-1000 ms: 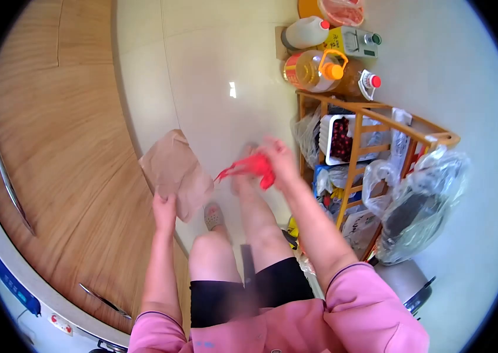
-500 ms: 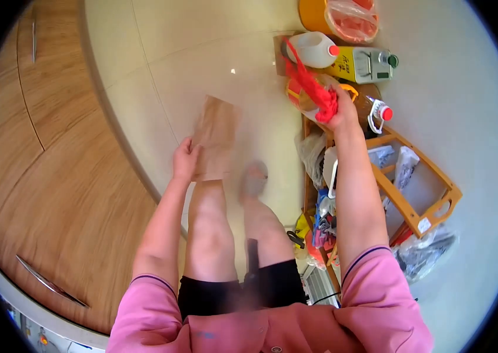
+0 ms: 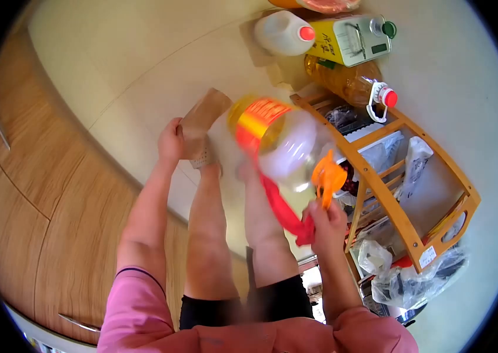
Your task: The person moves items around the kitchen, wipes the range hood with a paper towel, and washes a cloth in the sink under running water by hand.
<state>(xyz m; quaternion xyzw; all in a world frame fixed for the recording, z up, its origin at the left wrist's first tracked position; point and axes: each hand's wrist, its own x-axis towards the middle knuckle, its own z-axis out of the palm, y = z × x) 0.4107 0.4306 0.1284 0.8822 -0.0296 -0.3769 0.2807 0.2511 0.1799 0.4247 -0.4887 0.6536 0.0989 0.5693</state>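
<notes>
My left hand [image 3: 171, 141] is closed on a brown paper piece [image 3: 205, 120], held over the floor near my foot. A large clear bottle [image 3: 287, 141] with some yellow oil and a red-yellow label hangs tilted from my right hand [image 3: 326, 226], which is closed at its orange handle and cap [image 3: 329, 176]. The same hand also grips a red cloth or bag [image 3: 281, 209], which trails up along the bottle's near side. The bottle is slightly blurred.
A wooden rack [image 3: 387, 194] with bags and packages stands at the right. Behind it are a brown-oil bottle [image 3: 346, 79], a yellow-and-silver can [image 3: 352, 41] and a whitish jug [image 3: 281, 34]. Wooden cabinets [image 3: 84, 217] line the left.
My right hand has come back toward my body, lifting the clear bottle away from the other containers with the red item still held. The brown paper has tilted; the camera view has turned.
</notes>
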